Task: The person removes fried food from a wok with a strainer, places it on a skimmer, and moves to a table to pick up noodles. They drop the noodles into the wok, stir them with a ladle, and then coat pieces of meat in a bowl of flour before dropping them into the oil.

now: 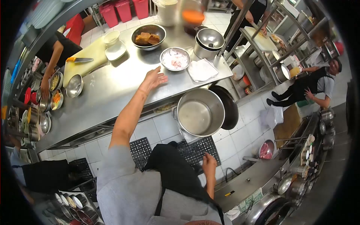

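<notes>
Head view: metal bowl of pale pieces just beyond the left hand, which is spread and empty; likely light, rigid, slick if wet, best held by opposite rims; right hand lowered, grasp unclear.

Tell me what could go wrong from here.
The left hand, open beside the bowl, might tip it and spill the food. The cloth lies near the table's edge and could slip off toward the big pot. The bare knife on the board could cut anyone reaching across.
</notes>
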The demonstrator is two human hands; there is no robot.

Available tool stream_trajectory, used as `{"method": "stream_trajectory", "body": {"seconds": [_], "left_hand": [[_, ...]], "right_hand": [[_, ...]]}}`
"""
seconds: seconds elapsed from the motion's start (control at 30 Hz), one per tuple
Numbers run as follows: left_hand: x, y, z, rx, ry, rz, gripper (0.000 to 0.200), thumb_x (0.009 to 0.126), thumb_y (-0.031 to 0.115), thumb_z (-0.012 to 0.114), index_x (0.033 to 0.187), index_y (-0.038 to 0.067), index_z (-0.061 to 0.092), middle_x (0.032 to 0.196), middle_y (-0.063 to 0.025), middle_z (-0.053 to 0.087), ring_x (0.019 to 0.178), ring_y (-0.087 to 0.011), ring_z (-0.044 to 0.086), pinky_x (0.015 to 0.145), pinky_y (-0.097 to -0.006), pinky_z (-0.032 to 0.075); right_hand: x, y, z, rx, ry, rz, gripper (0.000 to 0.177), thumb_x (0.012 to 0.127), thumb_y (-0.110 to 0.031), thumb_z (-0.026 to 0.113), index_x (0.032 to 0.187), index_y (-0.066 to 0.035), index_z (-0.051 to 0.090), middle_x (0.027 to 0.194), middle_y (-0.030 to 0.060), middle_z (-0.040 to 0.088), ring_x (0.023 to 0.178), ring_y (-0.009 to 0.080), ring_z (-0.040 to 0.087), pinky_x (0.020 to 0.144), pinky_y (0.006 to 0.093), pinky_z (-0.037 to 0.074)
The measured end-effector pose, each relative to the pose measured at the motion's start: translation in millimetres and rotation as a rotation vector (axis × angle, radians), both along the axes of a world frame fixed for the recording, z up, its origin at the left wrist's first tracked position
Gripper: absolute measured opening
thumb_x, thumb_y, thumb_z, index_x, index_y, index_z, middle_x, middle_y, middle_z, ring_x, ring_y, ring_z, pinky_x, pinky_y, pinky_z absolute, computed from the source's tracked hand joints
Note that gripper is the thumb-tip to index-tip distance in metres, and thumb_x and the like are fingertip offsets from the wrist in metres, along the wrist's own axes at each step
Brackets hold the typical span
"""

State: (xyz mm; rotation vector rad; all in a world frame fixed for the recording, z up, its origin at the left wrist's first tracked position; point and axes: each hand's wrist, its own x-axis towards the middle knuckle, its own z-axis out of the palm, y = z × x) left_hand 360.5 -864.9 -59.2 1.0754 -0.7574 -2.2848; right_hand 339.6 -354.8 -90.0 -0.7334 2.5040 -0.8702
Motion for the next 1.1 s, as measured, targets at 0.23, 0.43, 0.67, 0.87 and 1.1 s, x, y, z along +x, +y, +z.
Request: {"method": "stream_trajectory", "body": {"seconds": [0.23,0.43,0.67,0.87,1.1], "left_hand": [[-37,-28,-38,-0.291,0.072,-0.196,0.041,0.091,0.017,0.052,0.125,-0.005,0.041,0.116,-0.0245,0.054,0.096,-0.0342,0.061,0.078,-0.0426,0.057],[-47,-14,-10,-0.584,-0.189,-0.083,0.026,0.077,0.001,0.046,0.102,-0.003,0.053,0.088,-0.0152,0.060,0.064,-0.0214,0.064,0.043,-0.0281,0.053],[-38,89,31,-0.652,-0.224,-0.585,0.011,0.077,0.001,0.049,0.088,0.001,0.047,0.068,-0.0118,0.057,0.043,-0.0194,0.057,0.030,-0.0268,0.045],[-53,244,-22,-0.662,0.035,-1.174,0.016,0.076,0.002,0.053,0.090,-0.003,0.056,0.067,-0.0100,0.059,0.043,-0.0158,0.057,0.036,-0.0268,0.050],[-53,368,14,-0.556,0.082,-1.508,0.007,0.077,0.000,0.053,0.085,-0.001,0.052,0.064,-0.0091,0.057,0.041,-0.0174,0.056,0.034,-0.0282,0.047]], "right_hand": [[22,-6,-8,-0.085,0.092,0.020,0.020,0.084,-0.007,0.057,0.101,0.001,0.064,0.094,0.0209,0.063,0.086,0.0368,0.062,0.077,0.0412,0.049],[36,23,4,-0.098,0.046,-0.189,0.021,0.084,-0.011,0.057,0.100,0.001,0.064,0.096,0.0210,0.064,0.090,0.0359,0.062,0.080,0.0412,0.049],[32,17,62,-0.317,0.060,-0.344,0.019,0.082,-0.002,0.057,0.099,0.001,0.064,0.090,0.0185,0.064,0.086,0.0358,0.062,0.077,0.0408,0.050],[6,-12,101,-0.167,0.457,-0.083,0.038,0.077,0.005,0.056,0.114,-0.005,0.057,0.113,0.0186,0.056,0.103,0.0341,0.056,0.085,0.0390,0.047],[4,58,64,0.278,0.446,-0.092,0.049,0.072,-0.008,0.064,0.120,-0.010,0.053,0.116,0.0198,0.050,0.102,0.0384,0.051,0.086,0.0438,0.045]]}}
